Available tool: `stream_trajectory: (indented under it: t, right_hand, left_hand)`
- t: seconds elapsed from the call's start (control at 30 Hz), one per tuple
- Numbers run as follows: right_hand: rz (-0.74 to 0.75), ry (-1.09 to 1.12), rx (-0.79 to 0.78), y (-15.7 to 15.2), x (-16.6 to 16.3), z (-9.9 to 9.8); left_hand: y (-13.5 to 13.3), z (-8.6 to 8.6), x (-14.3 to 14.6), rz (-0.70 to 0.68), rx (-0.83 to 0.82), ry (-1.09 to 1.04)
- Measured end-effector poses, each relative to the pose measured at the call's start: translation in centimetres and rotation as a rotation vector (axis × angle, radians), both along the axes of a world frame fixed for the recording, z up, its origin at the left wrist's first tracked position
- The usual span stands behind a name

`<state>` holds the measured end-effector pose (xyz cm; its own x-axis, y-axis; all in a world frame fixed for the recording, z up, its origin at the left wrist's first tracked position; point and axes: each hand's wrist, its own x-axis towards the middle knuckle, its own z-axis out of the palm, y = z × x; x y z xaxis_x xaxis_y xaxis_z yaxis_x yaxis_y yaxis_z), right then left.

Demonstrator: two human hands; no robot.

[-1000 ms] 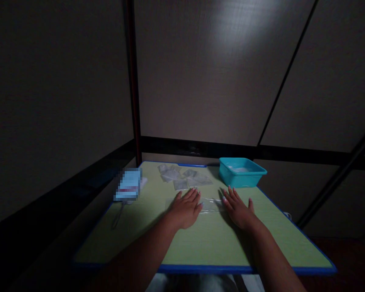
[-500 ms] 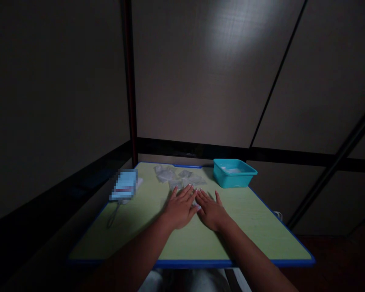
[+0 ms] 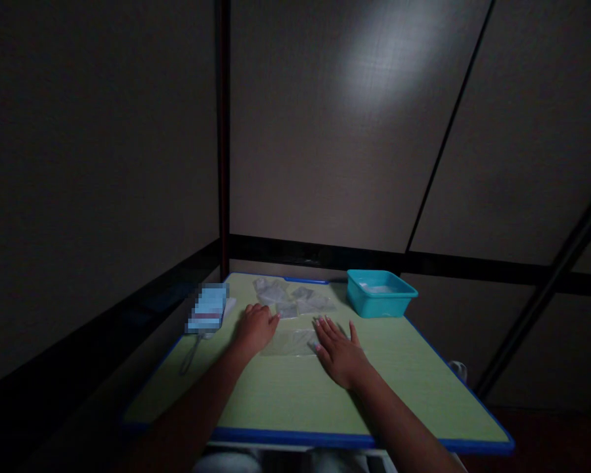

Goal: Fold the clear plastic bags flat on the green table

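A flat clear plastic bag (image 3: pixel 291 343) lies across the middle of the green table, between my hands. At its left end rests my left hand (image 3: pixel 257 330), palm down. Its fingers are bent with the tips hidden, the thumb stands apart, and no held object shows. My right hand (image 3: pixel 342 355) lies flat on the bag's right end, open, fingers stretched forward and thumb spread inward. Just beyond them are several more crumpled or flat clear plastic bags (image 3: pixel 270 292).
A turquoise plastic basket (image 3: pixel 381 305) stands at the table's back right, with something pale inside. On the left edge is a blurred light-blue item (image 3: pixel 209 309) with a looped strap (image 3: pixel 188 358). The blue-edged table (image 3: pixel 285 410) stands close to panelled walls.
My left hand has slid left, away from the right hand, and its fingers are now bent. More of the clear bag shows between them. The right hand stays nearly in place.
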<state>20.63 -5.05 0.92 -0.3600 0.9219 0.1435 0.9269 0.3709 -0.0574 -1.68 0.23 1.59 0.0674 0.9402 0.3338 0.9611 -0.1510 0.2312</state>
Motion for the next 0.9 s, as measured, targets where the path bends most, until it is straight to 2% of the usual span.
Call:
stream_trajectory:
  t: [0.13, 0.33, 0.63, 0.8, 0.9]
  right_hand:
    - [0.02, 0.021, -0.006, -0.3, -0.2, 0.3]
    - [0.098, 0.021, -0.021, -0.6, -1.6, 0.6]
    - [0.083, 0.023, -0.069, 0.2, -3.8, 0.0]
    - [0.073, 0.031, -0.088, 0.1, -3.9, 0.0]
    - [0.064, 0.02, -0.101, 0.0, -3.9, 0.1]
  left_hand:
    - [-0.6, -0.8, 0.0, -0.01, -0.01, 0.024]
    - [-1.3, -1.0, 1.2, -0.086, -0.008, 0.079]
    - [-0.7, -1.7, 0.8, -0.106, 0.026, 0.099]
    - [0.0, -2.0, 0.5, -0.08, 0.009, 0.056]
    - [0.5, -2.3, 0.2, -0.087, -0.004, -0.052]
